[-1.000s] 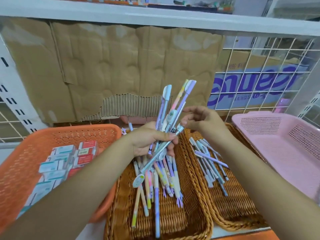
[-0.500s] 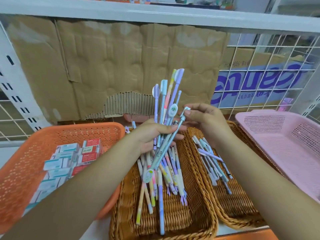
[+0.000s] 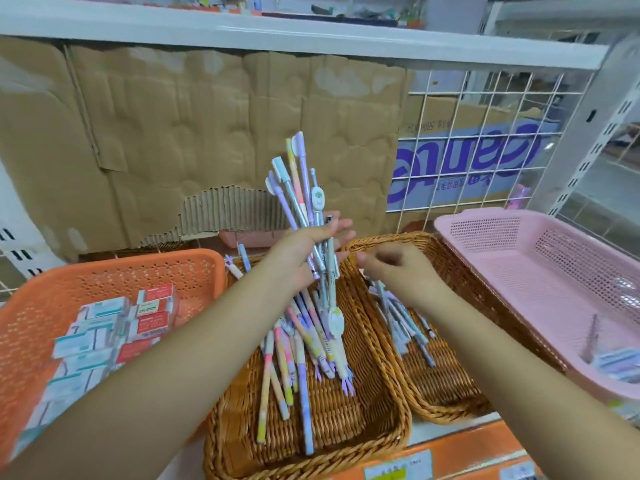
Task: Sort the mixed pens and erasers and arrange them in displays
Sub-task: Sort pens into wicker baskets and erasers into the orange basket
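My left hand (image 3: 301, 252) grips a bundle of pastel pens (image 3: 298, 188) that stands upright over the left wicker basket (image 3: 388, 407). One pen with a round white tag (image 3: 335, 322) hangs low out of the bundle. More pens (image 3: 294, 362) lie loose in that basket. Over the right wicker basket (image 3: 446, 400), my right hand (image 3: 398, 270) hovers with loosely curled fingers and nothing visible in them. Several blue-lilac pens (image 3: 401, 323) lie there. Boxed erasers (image 3: 114, 327) fill the orange basket (image 3: 114, 268) on the left.
A pink plastic basket (image 3: 519, 237) stands at the right with a few items (image 3: 613, 365) in its near corner. Torn cardboard (image 3: 207, 133) and a white wire grid (image 3: 485, 150) close the back. A white shelf board (image 3: 277, 32) runs overhead.
My right hand has let go of the tagged pen's end and dropped down to the right basket. My left hand has turned the bundle more upright.
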